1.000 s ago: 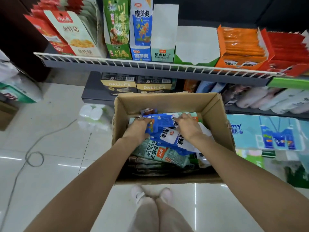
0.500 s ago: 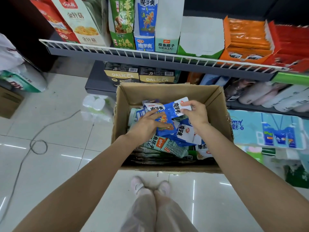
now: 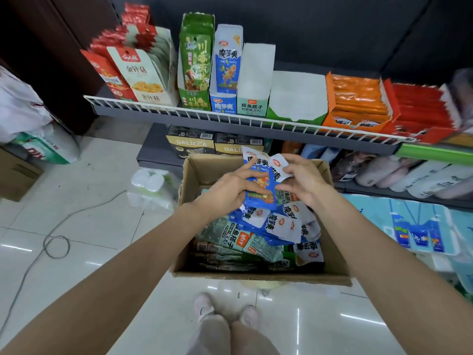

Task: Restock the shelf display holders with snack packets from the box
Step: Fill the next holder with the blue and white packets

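An open cardboard box (image 3: 335,260) stands on the floor below the shelf, full of snack packets. Blue and white packets (image 3: 279,224) lie on top; green ones (image 3: 240,239) lie under them. Both hands hold a small stack of blue and white packets (image 3: 261,180) above the box's far end. My left hand (image 3: 227,190) grips the stack from the left, and my right hand (image 3: 304,180) pinches it from the right. On the shelf stand display holders: a blue one (image 3: 225,106) with a packet in it, and a pale green one (image 3: 252,106) that looks empty.
The wire-fronted shelf (image 3: 230,119) also carries red and white holders (image 3: 143,78), a green holder (image 3: 195,73), an empty green tray (image 3: 297,98), and orange and red boxes (image 3: 358,103). Dark cartons (image 3: 190,144) sit below. A cable (image 3: 56,242) lies on the tile floor.
Both hands have lifted a stack of blue and white packets up out of the box, toward the shelf. The view has tilted upward.
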`<action>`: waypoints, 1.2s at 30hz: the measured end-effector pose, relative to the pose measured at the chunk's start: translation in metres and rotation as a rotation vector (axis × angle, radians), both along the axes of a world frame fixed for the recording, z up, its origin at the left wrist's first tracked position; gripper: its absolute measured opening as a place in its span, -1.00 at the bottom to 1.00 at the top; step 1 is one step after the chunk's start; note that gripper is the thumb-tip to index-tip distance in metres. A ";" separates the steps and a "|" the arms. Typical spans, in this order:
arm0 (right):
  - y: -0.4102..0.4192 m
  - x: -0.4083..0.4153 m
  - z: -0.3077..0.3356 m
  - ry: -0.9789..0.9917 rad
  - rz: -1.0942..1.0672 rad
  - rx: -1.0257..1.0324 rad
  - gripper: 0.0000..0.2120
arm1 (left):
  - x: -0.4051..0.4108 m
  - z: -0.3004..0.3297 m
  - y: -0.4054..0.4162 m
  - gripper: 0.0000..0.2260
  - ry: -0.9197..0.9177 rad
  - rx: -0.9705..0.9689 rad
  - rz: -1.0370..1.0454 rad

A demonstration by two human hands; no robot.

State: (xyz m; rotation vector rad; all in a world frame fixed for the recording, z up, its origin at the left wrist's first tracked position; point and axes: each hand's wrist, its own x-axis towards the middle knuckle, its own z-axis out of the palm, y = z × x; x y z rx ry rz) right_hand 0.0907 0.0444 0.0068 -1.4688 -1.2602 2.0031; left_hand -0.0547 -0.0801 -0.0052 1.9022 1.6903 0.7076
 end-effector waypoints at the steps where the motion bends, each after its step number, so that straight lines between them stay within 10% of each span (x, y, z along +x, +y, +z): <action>1: 0.002 -0.003 0.009 0.035 -0.007 0.014 -0.68 | -0.003 0.009 0.004 -0.48 0.013 0.007 0.007; 21: 0.039 -0.133 0.097 0.028 -0.157 0.501 -0.93 | -0.135 0.078 0.092 -0.60 -0.668 -0.016 0.827; 27: 0.070 -0.184 0.109 -0.047 -0.170 0.452 -0.83 | -0.168 0.095 0.115 -0.72 -0.416 0.072 0.454; 36: 0.095 -0.227 0.126 0.091 -0.232 0.260 -0.64 | -0.194 0.085 0.154 -0.69 -0.626 0.073 0.314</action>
